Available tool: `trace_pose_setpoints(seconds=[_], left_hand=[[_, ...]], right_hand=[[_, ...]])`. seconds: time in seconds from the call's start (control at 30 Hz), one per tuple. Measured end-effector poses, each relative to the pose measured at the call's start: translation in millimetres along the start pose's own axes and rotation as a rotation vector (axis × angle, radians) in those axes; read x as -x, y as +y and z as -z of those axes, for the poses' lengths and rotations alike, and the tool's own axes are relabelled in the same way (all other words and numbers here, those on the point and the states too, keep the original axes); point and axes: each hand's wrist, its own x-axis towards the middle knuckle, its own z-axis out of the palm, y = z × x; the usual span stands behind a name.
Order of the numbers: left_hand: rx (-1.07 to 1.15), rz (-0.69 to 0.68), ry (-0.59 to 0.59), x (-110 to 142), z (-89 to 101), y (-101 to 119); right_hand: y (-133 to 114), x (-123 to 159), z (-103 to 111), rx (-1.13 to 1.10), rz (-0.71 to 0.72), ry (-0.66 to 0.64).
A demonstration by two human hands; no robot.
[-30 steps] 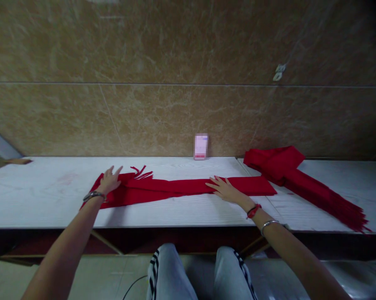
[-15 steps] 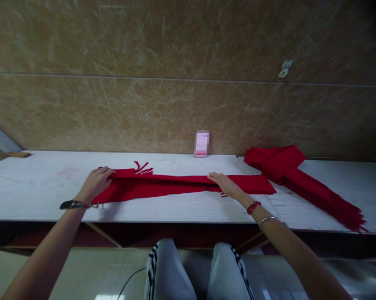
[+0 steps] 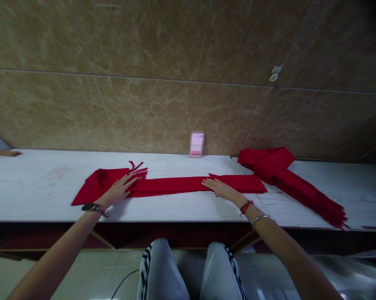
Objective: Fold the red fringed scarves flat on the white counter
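Observation:
A red fringed scarf (image 3: pixel 172 186) lies lengthwise along the white tabletop, its middle folded into a narrow strip. The left end spreads wider and looks rumpled, with tassels sticking out at the far side. On the scarf left of its middle rests my left hand (image 3: pixel 117 191), fingers stretched out and flat. My right hand (image 3: pixel 220 187) lies flat on the strip's right part, fingers extended, a few tassels showing beside it. Neither hand grips the cloth.
To the right a second red scarf (image 3: pixel 278 168) lies loosely folded, its fringe near the front edge. A small pinkish, blurred-out item (image 3: pixel 197 144) stands against the brown marbled wall (image 3: pixel 150 108). The white tabletop (image 3: pixel 34 183) has shelf openings below its front edge.
My left hand has let go of the scarf's left end and moved right, now flat on the cloth. The near flap is folded into the narrow strip. My right hand stays on the scarf.

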Motion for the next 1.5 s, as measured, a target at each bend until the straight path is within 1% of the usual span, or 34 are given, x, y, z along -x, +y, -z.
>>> trace_pose_setpoints(seconds=[0.1,0.13,0.2,0.27,0.33,0.4,0.47,0.5,0.53,0.57,0.63,0.67,0.7,0.73,0.83,0.9,0.93,1.0,1.07,1.13,1.2,1.27,1.37,1.4,1.5], left_hand=[[-0.002,0.14,-0.004,5.4,-11.8,-14.8],[-0.004,0.153,-0.003,7.2,-12.3,-18.8],[-0.006,0.118,0.014,8.2,-8.5,-17.9],[-0.019,0.044,0.045,4.0,-2.1,-3.7],[-0.041,-0.035,0.055,-5.4,2.2,19.3],[-0.046,-0.105,-0.002,-18.0,2.6,41.6],[-0.029,-0.146,-0.104,-30.7,1.7,56.3],[-0.018,-0.152,-0.141,-35.9,2.0,60.1],[-0.01,-0.152,-0.153,-39.9,3.1,61.9],[-0.006,-0.148,-0.134,-42.4,5.1,62.6],[-0.017,-0.127,-0.06,-42.4,10.1,63.3],[-0.029,-0.114,-0.042,-40.2,12.3,64.5],[-0.044,-0.096,-0.053,-36.9,14.0,66.7],[-0.058,-0.079,-0.098,-33.1,15.0,69.6],[-0.065,-0.034,-0.293,-24.3,16.5,78.9],[-0.049,-0.008,-0.38,-24.5,19.2,82.5],[-0.041,-0.002,-0.404,-26.6,21.1,83.6],[-0.047,0.007,-0.396,-32.9,24.6,85.8],[-0.067,-0.012,-0.326,-38.9,24.8,90.0],[-0.075,-0.045,-0.255,-41.7,20.9,95.8],[-0.065,-0.063,-0.227,-41.1,15.5,100.7],[-0.042,-0.053,-0.238,-39.3,12.7,103.4],[0.0,-0.024,-0.314,-41.8,17.2,108.8],[0.013,-0.017,-0.33,-44.8,19.7,112.9],[0.081,-0.018,-0.311,-56.8,21.9,133.3]], right_hand=[[1.6,2.2,-0.8,-0.012,0.016,0.016],[1.6,2.2,-0.4,-0.012,0.024,0.019],[1.2,1.2,1.2,0.0,0.032,0.02],[0.3,-0.8,3.2,0.029,0.021,0.023],[-0.5,-2.8,4.8,0.067,0.01,0.034],[-1.0,-4.1,6.0,0.094,0.005,0.031],[-1.0,-4.4,7.3,0.104,0.004,0.009],[-0.8,-4.3,8.4,0.111,0.003,0.002],[-0.5,-3.9,9.6,0.123,-0.001,0.006],[-0.1,-3.4,10.9,0.144,-0.014,0.026],[0.6,-1.8,13.1,0.203,-0.053,0.095],[0.9,-0.8,13.6,0.233,-0.067,0.124],[1.3,0.4,13.4,0.256,-0.069,0.137],[1.7,1.6,12.6,0.269,-0.056,0.132],[4.3,4.6,8.8,0.235,0.016,0.056],[6.7,5.0,7.1,0.177,0.023,0.021],[7.9,4.7,6.7,0.149,0.014,0.011],[9.3,3.6,6.2,0.104,-0.012,0.01],[9.5,2.9,5.2,0.075,-0.024,0.016],[9.2,3.6,3.9,0.051,-0.009,0.01],[9.2,5.7,4.5,0.014,0.008,-0.015],[8.9,7.6,8.9,-0.04,-0.006,-0.039],[3.0,4.4,20.8,-0.1,-0.052,-0.04],[-1.5,0.9,24.4,-0.107,-0.065,-0.023],[-22.0,-13.8,27.0,-0.118,-0.08,0.039]])
